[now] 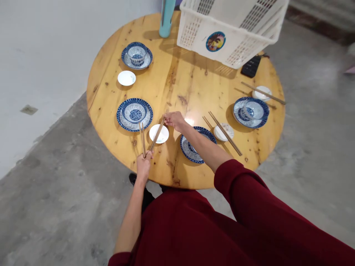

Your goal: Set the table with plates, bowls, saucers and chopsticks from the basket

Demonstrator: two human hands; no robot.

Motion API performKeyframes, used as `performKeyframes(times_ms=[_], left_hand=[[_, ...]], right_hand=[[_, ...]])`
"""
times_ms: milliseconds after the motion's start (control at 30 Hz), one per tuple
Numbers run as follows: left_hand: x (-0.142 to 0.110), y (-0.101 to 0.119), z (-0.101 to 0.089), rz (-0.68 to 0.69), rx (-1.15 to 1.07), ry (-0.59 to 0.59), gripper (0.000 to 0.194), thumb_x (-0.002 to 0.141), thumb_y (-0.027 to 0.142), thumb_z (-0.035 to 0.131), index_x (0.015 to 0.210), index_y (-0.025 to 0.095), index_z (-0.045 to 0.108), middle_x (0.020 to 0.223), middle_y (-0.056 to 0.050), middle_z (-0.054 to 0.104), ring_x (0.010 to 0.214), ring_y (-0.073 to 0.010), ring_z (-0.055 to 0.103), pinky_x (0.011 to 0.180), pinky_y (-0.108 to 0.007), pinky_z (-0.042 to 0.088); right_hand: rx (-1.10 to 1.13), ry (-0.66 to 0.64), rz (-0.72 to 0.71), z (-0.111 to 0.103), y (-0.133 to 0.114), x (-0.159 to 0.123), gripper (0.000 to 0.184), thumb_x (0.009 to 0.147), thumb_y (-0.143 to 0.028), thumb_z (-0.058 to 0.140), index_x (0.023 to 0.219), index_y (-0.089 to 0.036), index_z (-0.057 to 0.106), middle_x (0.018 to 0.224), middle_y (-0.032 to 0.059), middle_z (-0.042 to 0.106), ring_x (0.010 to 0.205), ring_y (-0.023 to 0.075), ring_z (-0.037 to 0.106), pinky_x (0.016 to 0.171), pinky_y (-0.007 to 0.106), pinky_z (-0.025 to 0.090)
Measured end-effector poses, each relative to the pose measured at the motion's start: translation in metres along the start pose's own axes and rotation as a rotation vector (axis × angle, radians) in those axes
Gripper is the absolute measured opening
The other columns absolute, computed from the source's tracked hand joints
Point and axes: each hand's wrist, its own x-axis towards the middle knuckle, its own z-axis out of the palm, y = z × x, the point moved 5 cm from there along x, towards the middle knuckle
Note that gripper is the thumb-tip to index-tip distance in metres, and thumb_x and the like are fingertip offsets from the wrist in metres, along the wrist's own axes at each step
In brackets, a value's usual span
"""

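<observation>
My left hand (144, 162) is closed on wooden chopsticks (142, 137) near the table's front edge; their tips point away from me. Other chopsticks (156, 135) slant from the left hand to my right hand (173, 120), which pinches their far end. They pass above a small white dish (164, 135). Left of it, a blue-and-white bowl (134, 112) sits on a patterned plate (123, 125). My right forearm covers part of another plate (185, 150) and the bowl on it.
On the round wooden table (177, 81), chopsticks (225, 133) rest across a white dish (227, 129). More chopsticks (263, 92) lie near another plate (235, 117). Toward the back stand a white plastic basket (194, 33), a turquoise bottle (165, 22) and a black phone-like object (250, 67).
</observation>
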Motion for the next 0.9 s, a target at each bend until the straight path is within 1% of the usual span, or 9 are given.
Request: performKeyframes(times_ms=[133,233,300,400,533,633,733,800,900], left_hand=[[0.006,0.005,-0.006,0.030,-0.009,-0.021,0.028,0.079,0.043,0.060,0.061,0.023,0.054,0.080,-0.006,0.072,0.103,-0.0263,0.070,0.072,-0.027,0.046],[0.010,0.008,-0.007,0.038,0.004,-0.044,0.027,0.080,0.041,0.060,0.060,0.023,0.054,0.076,-0.006,0.071,0.105,-0.0271,0.070,0.079,-0.029,0.047],[0.011,0.008,-0.007,0.038,0.006,-0.050,0.027,0.080,0.040,0.061,0.060,0.023,0.055,0.079,-0.007,0.072,0.105,-0.0270,0.070,0.081,-0.029,0.047],[0.012,0.005,-0.007,0.020,0.040,-0.043,0.028,0.082,0.041,0.061,0.062,0.022,0.058,0.087,-0.009,0.074,0.094,-0.0249,0.070,0.079,-0.030,0.047],[0.015,0.003,-0.014,0.007,0.201,0.010,0.034,0.085,0.050,0.058,0.068,0.022,0.065,0.073,-0.006,0.068,0.073,-0.0229,0.064,0.070,-0.031,0.044],[0.013,0.011,-0.026,0.069,0.304,0.051,0.037,0.088,0.054,0.057,0.072,0.022,0.066,0.067,-0.004,0.063,0.072,-0.0232,0.062,0.068,-0.031,0.042],[0.005,0.016,-0.045,0.101,0.357,0.106,0.035,0.088,0.053,0.058,0.075,0.022,0.067,0.069,-0.004,0.064,0.074,-0.0236,0.063,0.069,-0.030,0.042],[-0.003,0.017,-0.060,0.116,0.356,0.146,0.033,0.089,0.051,0.058,0.079,0.021,0.069,0.072,-0.005,0.067,0.078,-0.0242,0.065,0.071,-0.030,0.044],[-0.018,0.018,-0.077,0.159,0.299,0.167,0.034,0.091,0.048,0.055,0.078,0.021,0.070,0.082,-0.008,0.072,0.088,-0.0248,0.068,0.077,-0.030,0.046]], right_hand=[[0.023,0.015,-0.006,-0.006,0.002,-0.004,0.019,0.081,-0.011,0.073,0.068,-0.016,0.061,0.052,-0.0034,0.054,0.049,0.0078,0.055,0.052,0.017,0.048],[0.034,0.025,-0.001,-0.009,0.002,-0.006,0.018,0.084,-0.009,0.070,0.069,-0.014,0.062,0.053,-0.0032,0.055,0.049,0.0070,0.055,0.052,0.016,0.047],[0.035,0.025,0.002,-0.008,0.001,-0.007,0.019,0.085,-0.008,0.068,0.068,-0.014,0.062,0.054,-0.0024,0.056,0.049,0.0072,0.056,0.051,0.017,0.047],[0.015,0.031,0.003,-0.006,0.001,-0.009,0.022,0.086,-0.009,0.068,0.066,-0.015,0.060,0.056,-0.0002,0.060,0.049,0.0079,0.055,0.049,0.018,0.045],[-0.053,0.104,0.012,-0.008,0.001,-0.014,0.030,0.090,-0.016,0.065,0.061,-0.017,0.057,0.054,0.0012,0.060,0.044,0.0085,0.052,0.042,0.020,0.039],[-0.092,0.138,-0.016,-0.013,-0.001,-0.021,0.034,0.089,-0.019,0.065,0.058,-0.019,0.053,0.051,0.0005,0.058,0.042,0.0084,0.048,0.040,0.020,0.036],[-0.143,0.225,-0.073,-0.027,-0.006,-0.034,0.028,0.085,-0.019,0.067,0.060,-0.018,0.056,0.055,0.0013,0.061,0.045,0.0093,0.051,0.041,0.021,0.037],[-0.163,0.272,-0.138,-0.037,-0.010,-0.048,0.023,0.083,-0.020,0.067,0.061,-0.017,0.058,0.060,0.0022,0.064,0.047,0.0093,0.053,0.043,0.021,0.039],[-0.197,0.247,-0.266,-0.042,-0.015,-0.080,0.020,0.082,-0.023,0.065,0.064,-0.018,0.062,0.060,0.0012,0.064,0.050,0.0094,0.053,0.046,0.020,0.040]])
